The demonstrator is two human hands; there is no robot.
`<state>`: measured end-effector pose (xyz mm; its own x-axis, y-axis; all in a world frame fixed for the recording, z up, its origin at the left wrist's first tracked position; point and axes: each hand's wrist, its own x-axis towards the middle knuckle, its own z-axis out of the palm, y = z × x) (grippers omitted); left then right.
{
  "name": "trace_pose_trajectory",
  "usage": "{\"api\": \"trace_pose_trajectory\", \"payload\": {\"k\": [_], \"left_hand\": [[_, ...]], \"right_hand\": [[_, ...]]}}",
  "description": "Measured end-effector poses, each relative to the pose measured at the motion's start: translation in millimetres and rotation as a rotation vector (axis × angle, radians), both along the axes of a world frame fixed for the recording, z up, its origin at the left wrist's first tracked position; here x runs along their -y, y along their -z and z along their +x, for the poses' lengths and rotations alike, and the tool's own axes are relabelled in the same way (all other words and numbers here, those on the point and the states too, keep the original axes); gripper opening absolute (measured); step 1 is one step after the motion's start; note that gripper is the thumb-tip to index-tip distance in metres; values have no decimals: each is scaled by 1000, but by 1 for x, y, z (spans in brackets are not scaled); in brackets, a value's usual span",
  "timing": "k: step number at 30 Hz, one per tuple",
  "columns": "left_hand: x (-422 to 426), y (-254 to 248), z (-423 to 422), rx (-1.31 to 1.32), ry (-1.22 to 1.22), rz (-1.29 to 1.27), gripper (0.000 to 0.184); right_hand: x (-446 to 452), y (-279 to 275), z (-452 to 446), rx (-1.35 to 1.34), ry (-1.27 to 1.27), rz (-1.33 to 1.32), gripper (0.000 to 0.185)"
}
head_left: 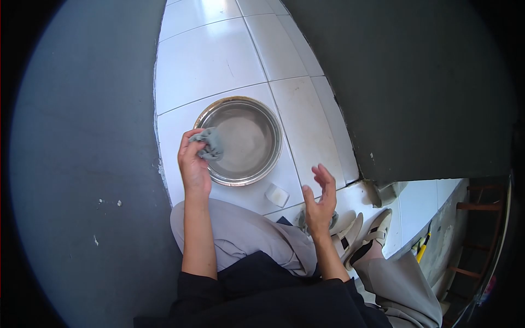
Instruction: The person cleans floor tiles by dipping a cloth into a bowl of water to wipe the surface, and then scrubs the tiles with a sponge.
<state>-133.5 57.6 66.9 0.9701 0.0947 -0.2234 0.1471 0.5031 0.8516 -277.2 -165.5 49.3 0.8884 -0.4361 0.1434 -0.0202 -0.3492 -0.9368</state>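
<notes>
A crumpled grey cloth (212,145) is gripped by my left hand (192,158), with the fingers bent around it. The cloth hangs over the left rim of a round metal basin (275,158), which seems to hold cloudy water. My right hand (321,202) is raised to the right of the basin and below it in view, fingers and thumb apart with nothing between them. Between that hand and the basin, a small white block (277,195) in what looks like a clear container rests on the floor. Something greyish, partly hidden, lies behind my right hand.
White floor tiles (208,60) run between a dark grey wall (82,147) on the left and a dark grey surface (415,93) on the right. Beige shoes (378,225) stand at lower right. Farther right are a yellow-handled tool (422,249) and a reddish-brown frame (478,206).
</notes>
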Motion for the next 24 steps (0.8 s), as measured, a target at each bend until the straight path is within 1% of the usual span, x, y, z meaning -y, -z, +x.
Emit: {"api": "trace_pose_trajectory", "payload": {"k": [1, 3, 4, 5, 7, 8, 10, 11, 12, 13, 15, 16, 19, 20, 23, 24], "left_hand": [[10, -4, 2, 30, 57, 37, 28], [34, -13, 4, 86, 195, 120, 30], [47, -18, 7, 114, 275, 166, 33], [60, -26, 9, 90, 312, 121, 33], [76, -43, 17, 40, 384, 35, 32], [72, -46, 27, 22, 410, 55, 32], [55, -48, 49, -11, 461, 96, 31], [47, -44, 56, 9, 395, 179, 31], [38, -35, 63, 28, 330, 262, 31], [28, -25, 69, 45, 266, 346, 31], [4, 10, 81, -2, 93, 356, 31], [-3, 18, 85, -26, 5, 361, 32], [-16, 27, 96, -88, -214, 366, 26], [-19, 28, 100, -61, -243, 339, 25], [-20, 30, 109, -14, -274, 307, 25], [-20, 30, 110, -25, -280, 301, 25]], "right_hand": [[-1, -20, 17, 55, -14, 21, 52], [-10, -57, 58, 152, -186, -149, 50], [-18, -71, 76, 136, -247, -94, 52], [-24, -80, 93, 120, -309, -39, 54], [-27, -67, 125, 72, -412, 249, 46], [-27, -59, 136, 44, -463, 396, 42], [-23, -49, 153, -102, -469, 475, 35], [-22, -46, 158, -178, -470, 514, 31], [-27, -42, 162, -233, -389, 399, 24], [-28, -33, 166, -220, -424, 213, 23], [-30, -8, 172, -188, -489, -162, 21], [-35, -4, 173, -207, -549, -293, 17], [-51, 18, 176, -119, -627, -602, 20], [-54, 23, 177, -123, -693, -658, 23], [-63, 46, 179, -105, -740, -795, 24], [-63, 51, 180, -124, -774, -797, 25]]}}
